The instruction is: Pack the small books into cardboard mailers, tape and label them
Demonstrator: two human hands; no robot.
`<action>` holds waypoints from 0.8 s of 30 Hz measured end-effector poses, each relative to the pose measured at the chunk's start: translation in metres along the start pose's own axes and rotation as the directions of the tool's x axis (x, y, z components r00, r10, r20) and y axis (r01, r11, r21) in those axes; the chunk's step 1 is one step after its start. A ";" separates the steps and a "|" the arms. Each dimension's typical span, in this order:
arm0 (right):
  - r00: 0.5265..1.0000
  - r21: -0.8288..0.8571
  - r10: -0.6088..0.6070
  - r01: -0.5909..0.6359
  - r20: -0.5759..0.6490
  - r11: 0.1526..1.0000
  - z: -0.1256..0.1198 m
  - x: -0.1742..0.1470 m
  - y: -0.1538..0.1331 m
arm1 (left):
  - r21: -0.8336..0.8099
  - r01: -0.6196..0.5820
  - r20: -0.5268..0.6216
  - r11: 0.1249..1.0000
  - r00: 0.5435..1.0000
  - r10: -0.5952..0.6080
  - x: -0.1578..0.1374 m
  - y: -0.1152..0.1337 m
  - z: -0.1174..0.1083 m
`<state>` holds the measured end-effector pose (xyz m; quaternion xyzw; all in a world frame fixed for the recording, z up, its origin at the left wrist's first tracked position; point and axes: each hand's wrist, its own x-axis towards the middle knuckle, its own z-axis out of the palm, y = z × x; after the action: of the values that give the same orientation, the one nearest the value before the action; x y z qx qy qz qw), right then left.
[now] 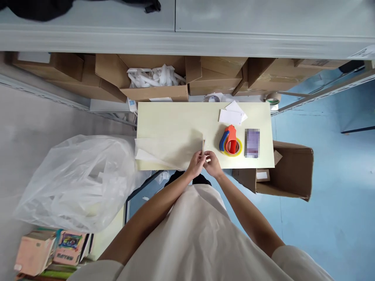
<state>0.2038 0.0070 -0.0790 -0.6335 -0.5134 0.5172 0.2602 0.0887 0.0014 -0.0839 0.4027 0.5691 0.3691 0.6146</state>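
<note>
In the head view, my left hand is closed near the front edge of the pale table. It grips a thin, upright white-and-brown piece, seen edge-on, so its exact kind is unclear. My right hand is closed too, its fingertips pinching at the lower end of the same piece. To the right of my hands lies a red-and-blue tape dispenser with a yellowish roll. White cards lie behind it, and a blurred-out purple rectangle is farther right. Clear plastic spreads at the table's left.
A shelf overhangs the back, above cardboard boxes, one with white pieces. A large plastic bag bulges at left, above stacked books. An open carton stands at right. Tape rolls sit behind the table.
</note>
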 end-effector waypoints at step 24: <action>0.991 -0.202 0.047 -0.072 -0.127 0.977 0.029 0.001 0.040 | 0.398 0.155 -0.202 0.904 0.976 -0.079 -0.002 -0.045 -0.045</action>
<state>0.1922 -0.0108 -0.1231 -0.7024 -0.5281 0.4294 0.2082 0.0439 -0.0150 -0.1256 0.4528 0.7105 0.2385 0.4830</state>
